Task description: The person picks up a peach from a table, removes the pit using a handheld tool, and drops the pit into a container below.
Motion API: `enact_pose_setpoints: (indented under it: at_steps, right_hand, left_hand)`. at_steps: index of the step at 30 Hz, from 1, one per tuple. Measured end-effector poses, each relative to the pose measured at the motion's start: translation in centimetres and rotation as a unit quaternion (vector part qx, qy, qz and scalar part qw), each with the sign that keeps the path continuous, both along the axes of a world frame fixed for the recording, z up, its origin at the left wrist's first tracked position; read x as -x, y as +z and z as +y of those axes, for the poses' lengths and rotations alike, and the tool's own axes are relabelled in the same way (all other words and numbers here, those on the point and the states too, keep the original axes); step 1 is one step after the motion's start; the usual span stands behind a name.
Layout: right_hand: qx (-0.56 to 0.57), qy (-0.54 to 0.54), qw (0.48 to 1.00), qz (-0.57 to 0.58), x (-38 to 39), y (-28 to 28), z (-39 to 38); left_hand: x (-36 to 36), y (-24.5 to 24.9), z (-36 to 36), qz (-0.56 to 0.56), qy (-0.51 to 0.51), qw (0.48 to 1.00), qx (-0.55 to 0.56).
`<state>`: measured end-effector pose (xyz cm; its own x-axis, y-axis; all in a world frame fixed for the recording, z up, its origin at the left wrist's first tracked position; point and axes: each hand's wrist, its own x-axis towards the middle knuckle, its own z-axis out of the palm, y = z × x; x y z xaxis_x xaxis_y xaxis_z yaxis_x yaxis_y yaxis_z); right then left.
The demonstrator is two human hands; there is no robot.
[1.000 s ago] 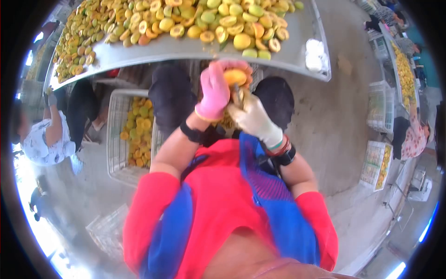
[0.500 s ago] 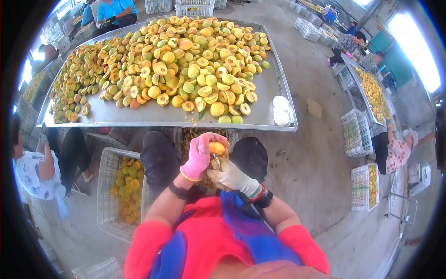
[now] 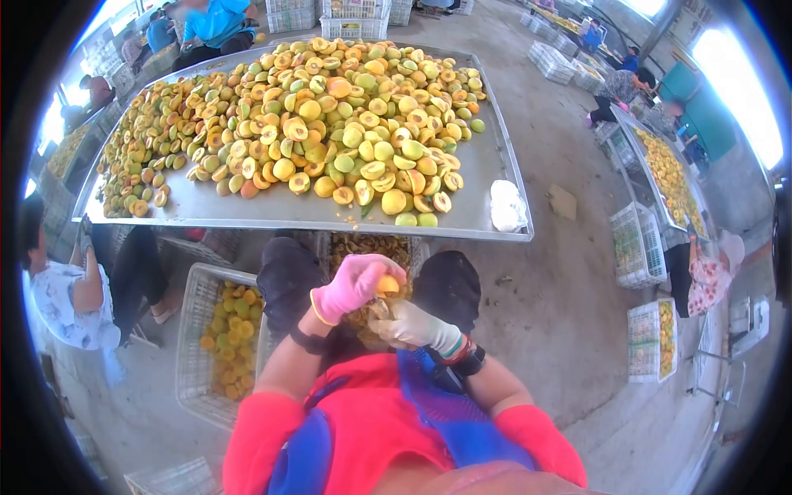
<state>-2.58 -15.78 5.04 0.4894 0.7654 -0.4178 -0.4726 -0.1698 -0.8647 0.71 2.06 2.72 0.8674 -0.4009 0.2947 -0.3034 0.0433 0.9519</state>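
Note:
My left hand (image 3: pixel 356 289), in a pink glove, is closed around a yellow peach half (image 3: pixel 388 285) above my lap. Just below it, my right hand (image 3: pixel 412 324), in a whitish glove, grips a small metal pitting tool (image 3: pixel 380 308) whose tip is right at the fruit. The gloved fingers hide most of the tool. Beneath both hands, between my knees, stands a crate of brown pits and scraps (image 3: pixel 363 246). A large heap of halved peaches (image 3: pixel 330 124) lies on the metal table (image 3: pixel 313 216) in front of me.
A white crate (image 3: pixel 194 330) with peach halves stands by my left knee. A white crumpled bundle (image 3: pixel 507 206) lies at the table's right corner. People sit working left (image 3: pixel 70 297) and right (image 3: pixel 705 268), near more crates (image 3: pixel 637 246). Flattened cardboard (image 3: pixel 563 201) lies on the floor.
My hands have shifted slightly down and moved a little apart, with the left fingers now higher over the fruit. The whole view has shifted slightly.

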Motion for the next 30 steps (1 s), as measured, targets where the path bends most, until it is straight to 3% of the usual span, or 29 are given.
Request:
enact_pose_setpoints:
  at_steps: [1,2,4,5,6,7,8,9,10,12,15,17,21,26,30]
  right_hand:
    - [0.001,0.014,1.000,0.012,-0.1,-0.4,0.1]
    - [-0.015,0.008,0.999,-0.050,0.0,-2.2,0.4]
    - [-0.042,-0.007,0.985,-0.169,0.9,-7.7,0.9]
    - [-0.066,-0.063,0.958,-0.271,1.2,-9.0,1.0]
    - [-0.010,-0.087,0.942,-0.323,1.2,-8.3,0.8]
    - [0.046,-0.110,0.920,-0.373,1.2,-7.0,0.5]
    - [0.100,-0.133,0.893,-0.419,1.2,-6.4,0.2]
    - [0.165,-0.129,0.862,-0.461,0.7,-8.5,-0.1]
    - [0.211,-0.095,0.855,-0.463,0.0,-9.7,-0.7]
    - [0.298,-0.025,0.835,-0.462,-0.9,-11.1,-1.5]
    - [0.278,-0.070,0.823,-0.491,-1.1,-11.9,-0.8]
    - [0.259,-0.095,0.825,-0.493,-0.9,-11.6,-0.3]
    - [0.190,-0.174,0.821,-0.509,-0.7,-11.7,0.5]
    - [0.220,-0.172,0.809,-0.517,-0.8,-11.9,-0.6]
    - [0.261,-0.158,0.808,-0.504,-1.0,-12.8,-1.3]
  left_hand:
    - [0.6,0.3,0.2,0.084,0.044,0.995,0.044]
    - [0.9,0.8,0.6,0.168,0.087,0.978,0.086]
    - [0.6,0.0,2.7,0.140,0.220,0.945,0.196]
    - [1.0,0.1,4.7,0.102,0.291,0.937,0.166]
    - [1.5,0.0,6.8,0.088,0.361,0.916,0.149]
    - [2.0,-1.2,9.4,0.022,0.423,0.901,0.094]
    - [2.8,-2.4,13.1,-0.025,0.494,0.861,-0.119]
    - [3.7,-0.5,14.7,-0.020,0.547,0.754,-0.362]
    - [4.4,-0.3,16.7,0.078,0.537,0.701,-0.463]
    - [5.2,-1.4,19.5,0.098,0.550,0.618,-0.553]
    - [3.5,-2.7,18.8,-0.016,0.561,0.678,-0.474]
    - [0.4,-2.4,16.1,-0.067,0.511,0.724,-0.459]
    - [-7.7,-3.6,11.0,-0.031,0.379,0.807,-0.453]
    - [-15.7,-8.5,6.5,0.013,0.284,0.814,-0.507]
    - [-17.0,-8.3,2.8,0.048,0.239,0.795,-0.556]
